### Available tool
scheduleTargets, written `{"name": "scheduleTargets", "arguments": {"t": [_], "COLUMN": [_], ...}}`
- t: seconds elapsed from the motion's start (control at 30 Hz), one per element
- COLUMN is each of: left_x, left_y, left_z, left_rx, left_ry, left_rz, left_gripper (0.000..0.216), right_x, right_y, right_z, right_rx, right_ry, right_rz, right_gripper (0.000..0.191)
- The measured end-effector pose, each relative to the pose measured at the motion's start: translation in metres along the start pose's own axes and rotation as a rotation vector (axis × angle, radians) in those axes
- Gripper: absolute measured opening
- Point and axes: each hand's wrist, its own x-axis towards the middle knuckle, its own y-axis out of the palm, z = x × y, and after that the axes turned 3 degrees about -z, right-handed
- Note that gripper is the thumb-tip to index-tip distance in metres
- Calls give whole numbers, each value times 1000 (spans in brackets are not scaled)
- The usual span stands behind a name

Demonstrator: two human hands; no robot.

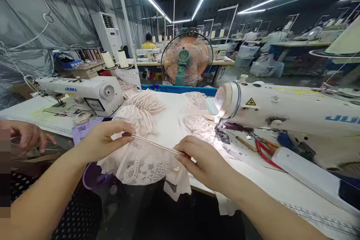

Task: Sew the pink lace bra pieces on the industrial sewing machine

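Note:
My left hand [105,138] pinches one end of a thin pale strip [153,144] and my right hand [201,159] pinches the other end, so the strip is stretched taut between them. Below the strip hangs a piece of white lace [140,165] over the table's front edge. More lace pieces [140,108] lie piled on the white table [168,120] behind my hands. The sewing machine [281,108] stands to the right, its lit needle area [219,127] just beyond my right hand.
A second sewing machine [84,93] stands at the left, another person's hand [26,135] near it. Red-handled snips [263,150] lie by the machine base. A purple bowl [94,176] sits below the table edge. A standing fan [187,60] faces me.

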Motion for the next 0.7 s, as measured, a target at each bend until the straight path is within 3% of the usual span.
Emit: {"name": "scheduleTargets", "arguments": {"t": [0.2, 0.37, 0.7], "left_x": [13, 19, 21], "left_y": [-3, -6, -5], "left_z": [9, 8, 11], "left_rx": [-39, -57, -40], "left_ry": [111, 202, 214], "left_rz": [43, 120, 158], "left_gripper": [10, 12, 15], "right_x": [-7, -7, -7], "right_y": [-2, -1, 3], "right_z": [-5, -6, -6], "right_rx": [53, 27, -57], "right_ry": [-26, -57, -82], "right_rz": [11, -18, -103], "right_gripper": [20, 13, 14]}}
